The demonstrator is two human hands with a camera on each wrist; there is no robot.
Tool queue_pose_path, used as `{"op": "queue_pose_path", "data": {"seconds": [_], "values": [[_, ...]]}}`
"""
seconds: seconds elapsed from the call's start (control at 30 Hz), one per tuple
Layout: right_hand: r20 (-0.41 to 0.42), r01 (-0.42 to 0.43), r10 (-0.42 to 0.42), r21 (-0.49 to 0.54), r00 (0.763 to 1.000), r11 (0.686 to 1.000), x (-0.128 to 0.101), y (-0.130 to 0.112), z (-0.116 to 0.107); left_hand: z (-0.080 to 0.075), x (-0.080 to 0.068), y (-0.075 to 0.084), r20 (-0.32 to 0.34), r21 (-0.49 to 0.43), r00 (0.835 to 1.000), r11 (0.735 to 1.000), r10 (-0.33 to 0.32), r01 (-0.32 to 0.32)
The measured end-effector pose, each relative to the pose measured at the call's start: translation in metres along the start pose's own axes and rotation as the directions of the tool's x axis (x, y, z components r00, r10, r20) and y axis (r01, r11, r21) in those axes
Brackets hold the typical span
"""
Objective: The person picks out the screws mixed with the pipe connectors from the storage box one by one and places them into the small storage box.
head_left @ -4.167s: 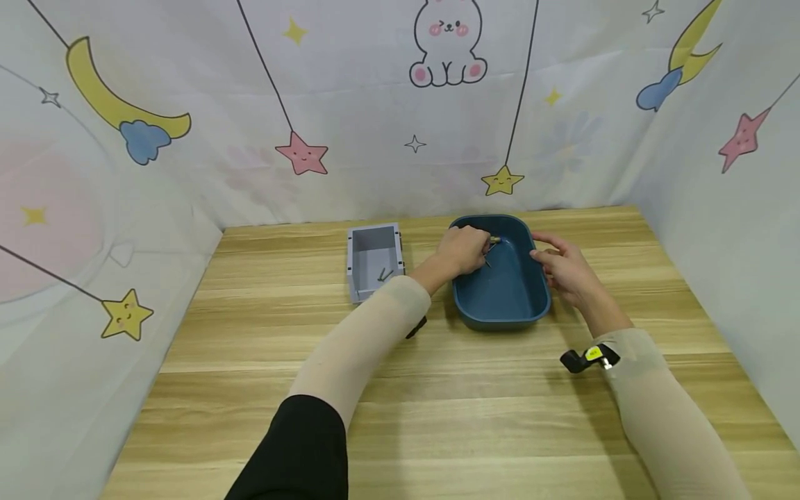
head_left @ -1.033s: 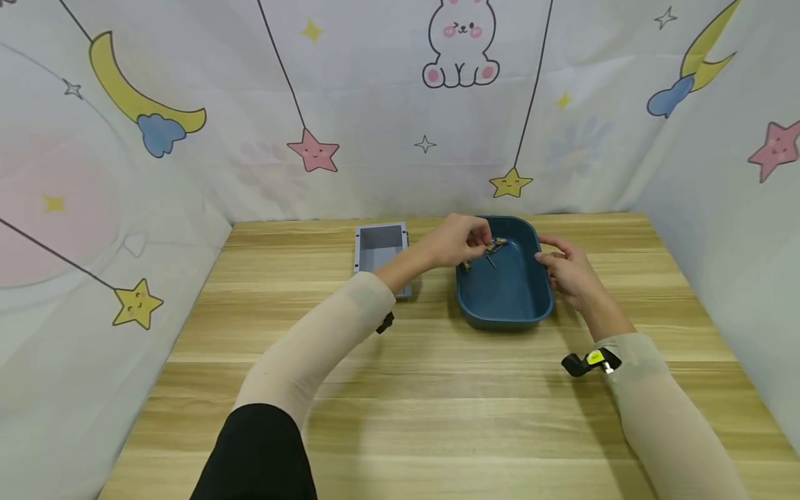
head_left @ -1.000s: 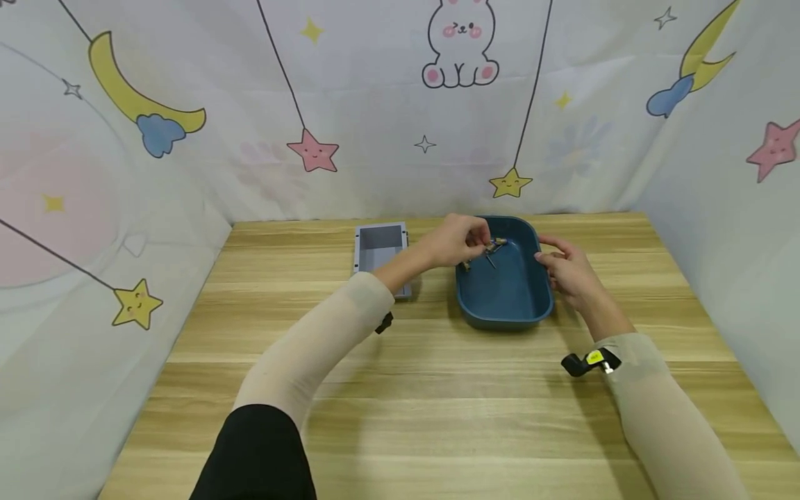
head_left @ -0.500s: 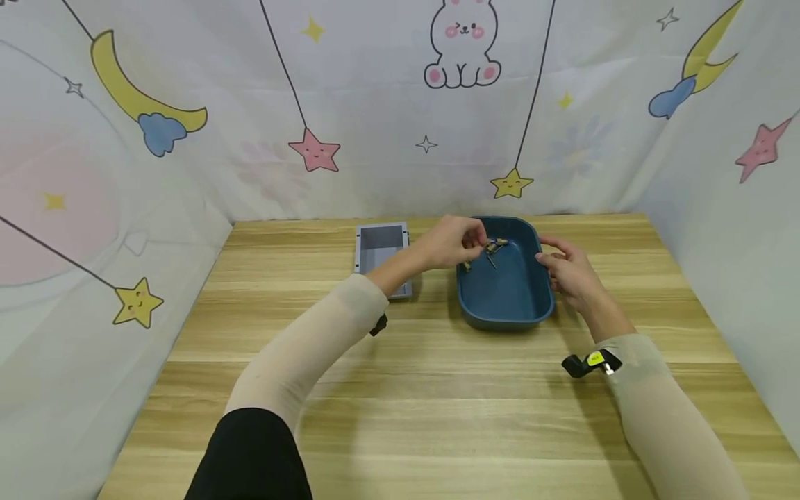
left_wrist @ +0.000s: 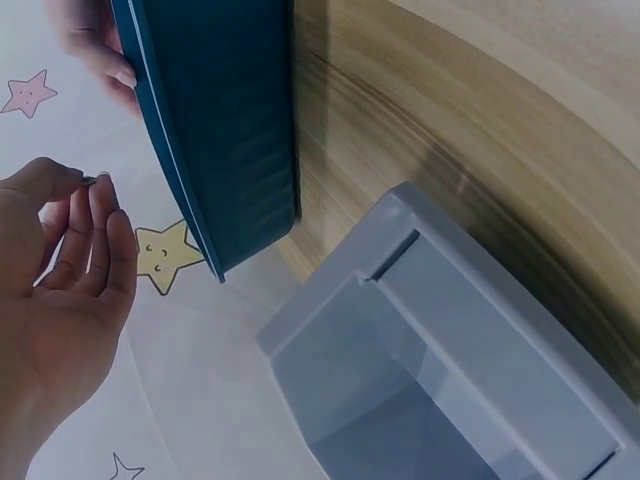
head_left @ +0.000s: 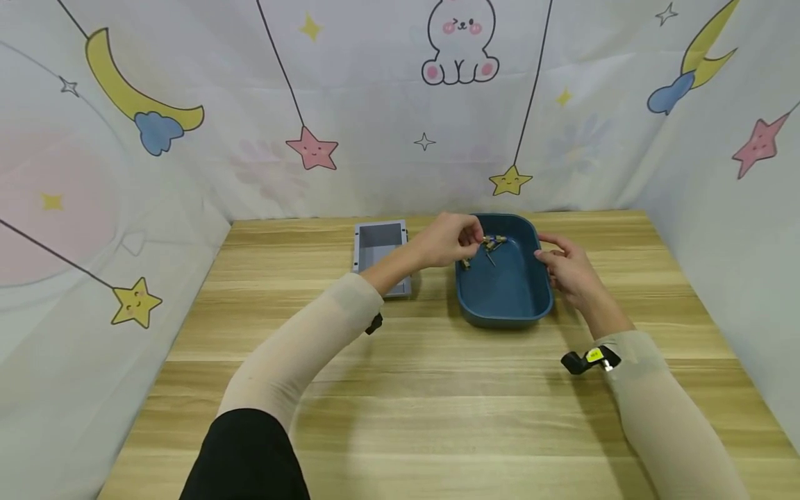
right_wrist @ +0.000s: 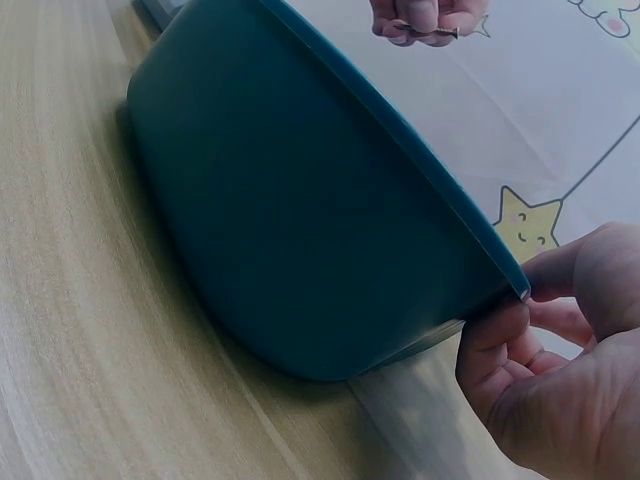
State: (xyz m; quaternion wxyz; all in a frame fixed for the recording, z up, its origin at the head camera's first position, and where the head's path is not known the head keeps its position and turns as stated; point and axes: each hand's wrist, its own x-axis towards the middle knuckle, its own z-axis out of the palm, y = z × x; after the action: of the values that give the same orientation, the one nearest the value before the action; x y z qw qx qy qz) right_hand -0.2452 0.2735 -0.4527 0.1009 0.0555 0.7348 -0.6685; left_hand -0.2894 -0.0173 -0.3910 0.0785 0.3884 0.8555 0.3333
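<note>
The left hand point(head_left: 451, 239) pinches a screw point(right_wrist: 447, 33) above a blue tray point(head_left: 503, 295). The right hand point(head_left: 570, 271) pinches the tray's rim, near the bench's back edge point(head_left: 300, 228).

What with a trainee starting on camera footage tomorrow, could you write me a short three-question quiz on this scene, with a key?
1. Multiple choice: what does the left hand pinch?
A) a wooden spoon
B) a thin, screw-like metal piece
C) a folded cloth

2. True or false: in the head view, the light grey, rectangular plastic box stands to the left of the dark blue, rounded-rectangular plastic tray.

3. Short answer: which part of the tray does the right hand hold?

Key: 1. B. 2. True. 3. Its right-hand rim.
</note>
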Motion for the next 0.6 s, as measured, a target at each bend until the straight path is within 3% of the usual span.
{"op": "queue_pose_path", "data": {"seconds": [0.6], "values": [[0.002,-0.017,0.017,0.027,1.0,0.999,0.002,0.001,-0.002,-0.012,-0.012,-0.007,-0.013,0.009,1.0,1.0,0.003,-0.003]]}}
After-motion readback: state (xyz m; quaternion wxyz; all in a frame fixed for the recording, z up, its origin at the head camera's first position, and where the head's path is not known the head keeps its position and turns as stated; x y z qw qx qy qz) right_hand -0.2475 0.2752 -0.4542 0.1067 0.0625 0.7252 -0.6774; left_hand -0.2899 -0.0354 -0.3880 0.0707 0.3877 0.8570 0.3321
